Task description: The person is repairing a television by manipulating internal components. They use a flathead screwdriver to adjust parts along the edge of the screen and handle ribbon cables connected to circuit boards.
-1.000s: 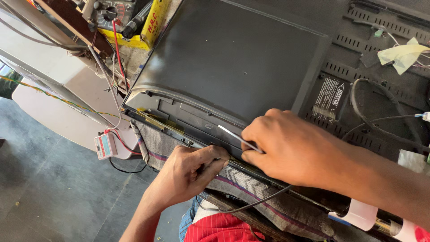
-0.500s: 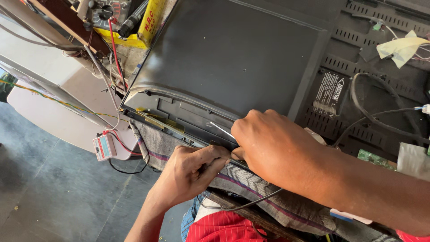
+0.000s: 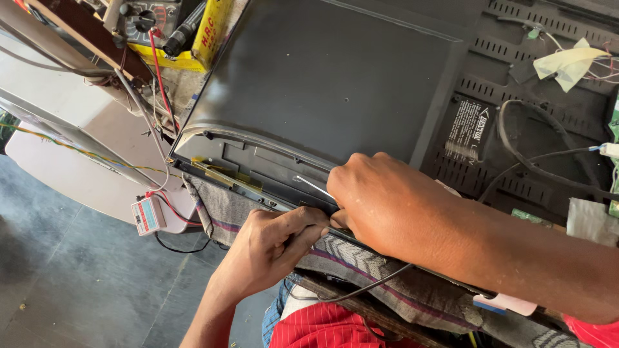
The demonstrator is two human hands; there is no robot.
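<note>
Electronics repair workshop, informal bench setup. Evidence: a flat-panel television (image 3: pixel 335 84) lying face down with its black back cover exposed across the centre and upper right of the frame, resting on a striped cloth (image 3: pixel 387 270) over a wooden bench edge; a multimeter (image 3: pixel 145 19) with red lead and a yellow box (image 3: pixel 209 32) at upper left; loose wires (image 3: pixel 548 154) and a taped bundle (image 3: pixel 567 64) at upper right; a small red-and-white module (image 3: pixel 147 214) hanging on wires at lower left. Grey tiled floor (image 3: pixel 64 290) at lower left.
</note>
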